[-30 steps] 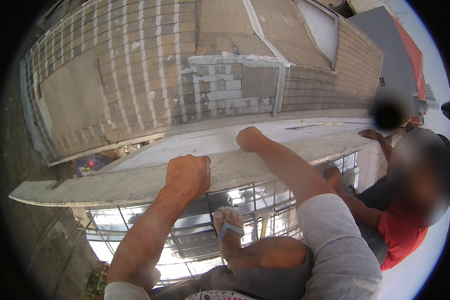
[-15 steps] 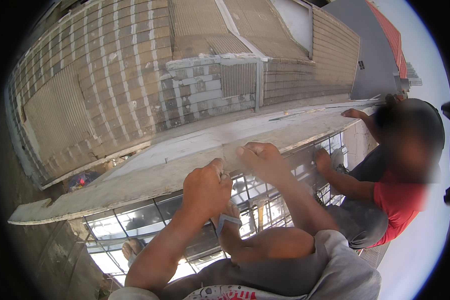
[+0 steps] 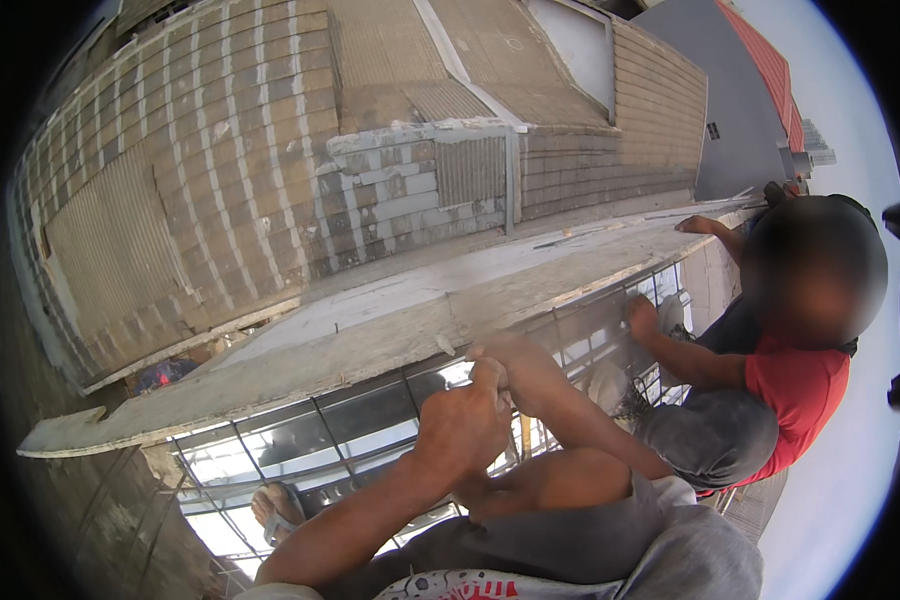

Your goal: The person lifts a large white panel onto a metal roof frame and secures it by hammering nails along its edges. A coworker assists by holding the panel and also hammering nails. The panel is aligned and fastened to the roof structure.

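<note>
My left hand (image 3: 463,428) is closed in a fist, thumb upward, just short of the grey concrete ledge (image 3: 370,350). Pressed up against it, my right hand (image 3: 520,372) has its fingers curled and is somewhat blurred. Whatever the two hands pinch between them is hidden or too small to name. Below them lies a grid of dark steel bars (image 3: 330,431), with bright sheets showing through. A small pale stub (image 3: 444,344) stands on the ledge edge just beyond my hands.
A co-worker in a red shirt (image 3: 795,385) crouches at the right, one hand (image 3: 698,225) on the ledge, the other (image 3: 642,316) by the bars. My sandalled foot (image 3: 278,510) rests on the grid. A thin nail-like pin (image 3: 336,328) sticks up. Tiled roofs (image 3: 220,150) lie beyond.
Both my hands have come back from the ledge top toward me and drawn together; the left has moved right. The co-worker's hands stay about where they were.
</note>
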The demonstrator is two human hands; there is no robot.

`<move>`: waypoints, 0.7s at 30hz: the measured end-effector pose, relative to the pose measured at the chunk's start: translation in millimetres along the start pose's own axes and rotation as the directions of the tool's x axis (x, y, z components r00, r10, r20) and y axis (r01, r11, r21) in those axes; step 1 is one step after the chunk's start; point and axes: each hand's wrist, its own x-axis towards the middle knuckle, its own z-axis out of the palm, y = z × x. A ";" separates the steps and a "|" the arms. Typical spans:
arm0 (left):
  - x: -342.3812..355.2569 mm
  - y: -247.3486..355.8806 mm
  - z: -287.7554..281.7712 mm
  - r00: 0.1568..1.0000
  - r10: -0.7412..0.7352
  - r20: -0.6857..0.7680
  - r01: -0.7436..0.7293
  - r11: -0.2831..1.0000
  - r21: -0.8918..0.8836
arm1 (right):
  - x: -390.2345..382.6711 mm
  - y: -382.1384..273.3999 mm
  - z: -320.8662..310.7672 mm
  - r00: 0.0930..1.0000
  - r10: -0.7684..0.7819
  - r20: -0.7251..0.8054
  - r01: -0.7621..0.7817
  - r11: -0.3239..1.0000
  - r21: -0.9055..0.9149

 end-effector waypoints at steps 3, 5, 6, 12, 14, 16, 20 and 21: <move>-0.2 2.2 -5.8 0.998 0.047 0.051 -0.047 0.999 -0.008 | 0.9 -27.5 -10.7 1.000 -0.010 -0.012 0.008 0.994 -0.113; 6.1 -0.8 -14.0 0.997 0.075 0.015 -0.075 0.997 -0.006 | -2.3 -45.9 -27.7 0.997 0.034 -0.069 -0.042 0.990 -0.131; 9.9 -5.3 -19.4 0.996 0.075 -0.039 -0.076 0.997 -0.024 | -3.4 -49.4 -35.4 1.000 0.013 -0.017 -0.016 0.982 -0.189; 19.1 -44.9 -29.8 0.994 -0.084 0.073 0.077 0.992 0.104 | -32.8 43.9 -73.4 0.989 0.107 0.103 -0.088 0.980 -0.179; 13.4 -54.1 -14.5 0.983 -0.117 0.138 0.105 0.990 0.094 | -13.9 77.1 -89.1 0.991 0.104 0.084 -0.080 0.964 -0.255; 8.5 -60.8 6.8 0.971 -0.181 0.155 0.173 0.983 0.064 | 11.6 97.3 -103.2 0.999 -0.022 0.024 0.032 0.810 -0.586; 6.2 -71.6 47.2 0.967 -0.219 0.128 0.225 0.974 -0.030 | 57.0 109.1 -119.2 0.991 0.021 -0.133 -0.110 0.702 -0.704; 9.2 -74.1 53.9 0.978 -0.191 0.083 0.197 0.979 -0.060 | 65.7 111.1 -117.5 0.988 -0.006 -0.156 -0.106 0.711 -0.695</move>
